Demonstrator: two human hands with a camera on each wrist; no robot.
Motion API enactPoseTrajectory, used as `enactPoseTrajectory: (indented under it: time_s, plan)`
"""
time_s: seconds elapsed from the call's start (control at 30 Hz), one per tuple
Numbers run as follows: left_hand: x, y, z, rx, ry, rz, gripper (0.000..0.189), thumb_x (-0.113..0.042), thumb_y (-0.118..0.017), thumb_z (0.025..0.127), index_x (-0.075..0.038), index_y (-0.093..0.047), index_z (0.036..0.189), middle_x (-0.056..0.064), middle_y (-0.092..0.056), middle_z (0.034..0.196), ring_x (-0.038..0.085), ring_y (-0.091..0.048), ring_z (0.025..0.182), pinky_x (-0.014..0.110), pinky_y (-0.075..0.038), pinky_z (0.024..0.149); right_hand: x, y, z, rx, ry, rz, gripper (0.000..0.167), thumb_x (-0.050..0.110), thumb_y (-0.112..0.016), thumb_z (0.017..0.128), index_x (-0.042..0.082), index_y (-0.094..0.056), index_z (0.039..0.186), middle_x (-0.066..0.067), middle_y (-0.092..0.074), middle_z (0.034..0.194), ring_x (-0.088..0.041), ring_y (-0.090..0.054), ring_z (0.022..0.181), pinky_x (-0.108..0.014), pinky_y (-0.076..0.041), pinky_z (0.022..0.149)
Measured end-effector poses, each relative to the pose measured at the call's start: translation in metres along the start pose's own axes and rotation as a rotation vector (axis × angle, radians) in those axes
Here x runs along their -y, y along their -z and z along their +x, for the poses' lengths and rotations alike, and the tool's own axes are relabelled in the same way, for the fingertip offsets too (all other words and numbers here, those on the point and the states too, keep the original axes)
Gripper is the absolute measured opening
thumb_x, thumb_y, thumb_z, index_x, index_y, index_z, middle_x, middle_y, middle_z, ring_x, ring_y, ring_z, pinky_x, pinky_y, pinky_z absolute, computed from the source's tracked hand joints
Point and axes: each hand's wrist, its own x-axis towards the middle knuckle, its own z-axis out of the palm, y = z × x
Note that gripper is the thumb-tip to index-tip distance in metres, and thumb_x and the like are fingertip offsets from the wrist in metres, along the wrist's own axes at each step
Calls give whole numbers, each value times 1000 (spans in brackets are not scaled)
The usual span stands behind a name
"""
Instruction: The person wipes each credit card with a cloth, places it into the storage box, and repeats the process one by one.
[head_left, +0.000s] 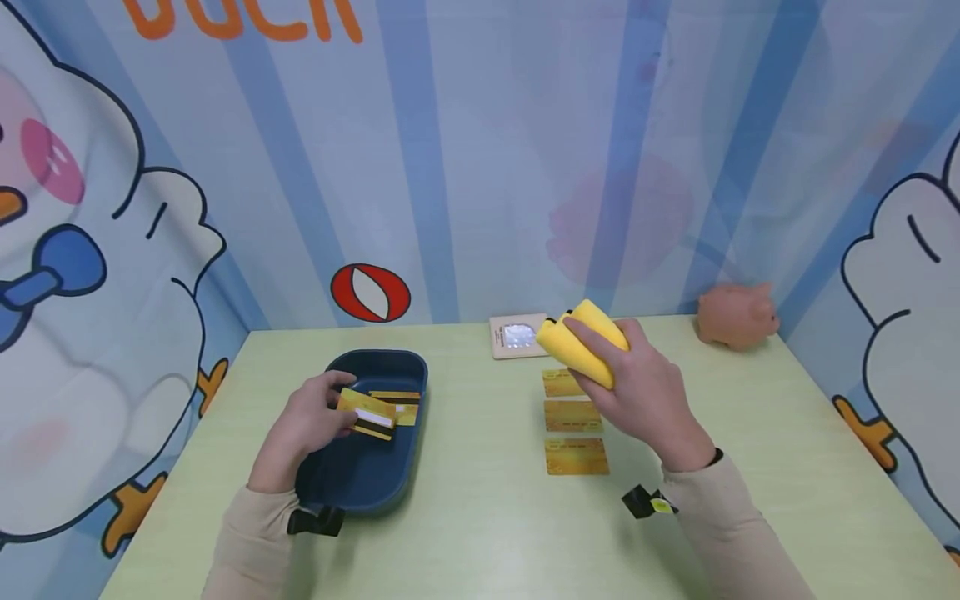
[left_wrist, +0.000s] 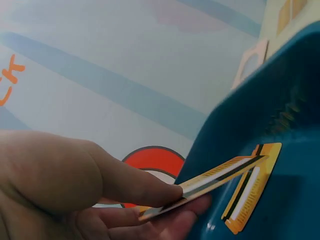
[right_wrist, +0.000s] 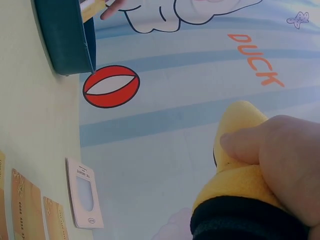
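My left hand (head_left: 310, 418) pinches a gold bank card (head_left: 369, 414) between thumb and fingers, its striped back facing up. Below it lie other gold cards (left_wrist: 245, 200) inside a dark blue tray (head_left: 360, 493); the held card partly covers them. My right hand (head_left: 651, 400) grips a soft yellow bundle (head_left: 581, 342) with black parts, perhaps folded cloth or plush, raised over the table. Beneath and beside that hand, three gold cards (head_left: 576, 457) lie in a column, the farthest partly hidden by it.
A pale pink card holder (head_left: 517, 336) with a clear window lies at the table's back edge. A pink piggy bank (head_left: 737, 317) stands at the back right. Printed curtains (head_left: 495, 167) hang behind and at both sides of the pale green table (head_left: 480, 542).
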Motion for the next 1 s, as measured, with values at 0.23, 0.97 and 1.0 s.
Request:
enactPoseTrajectory:
  time_s: [0.23, 0.97, 1.0]
  plan:
    - [4, -8, 0, 68, 35, 54, 61, 9, -67, 91, 10, -44, 148, 25, -67, 102, 23, -70, 72, 36, -63, 67, 0, 1, -1, 6, 0, -1, 64, 30, -78, 93, 33, -54, 152, -23, -54, 121, -23, -55, 69, -37, -47, 46]
    - [2, -24, -2, 116, 143, 291, 67, -15, -73, 97, 7, -40, 152, 29, -64, 118, 21, -69, 66, 34, -60, 60, 3, 1, 0, 25, -6, 9, 63, 33, -78, 94, 34, -54, 152, -22, -54, 121, -23, -55, 70, -35, -47, 47]
    - [2, -24, -2, 115, 145, 289, 67, -15, -72, 98, 7, -40, 152, 29, -63, 119, 21, -70, 68, 33, -61, 60, 4, 1, 0, 25, -6, 8, 63, 33, -78, 94, 34, -54, 152, -22, -54, 122, -23, -55, 70, -35, -47, 47]
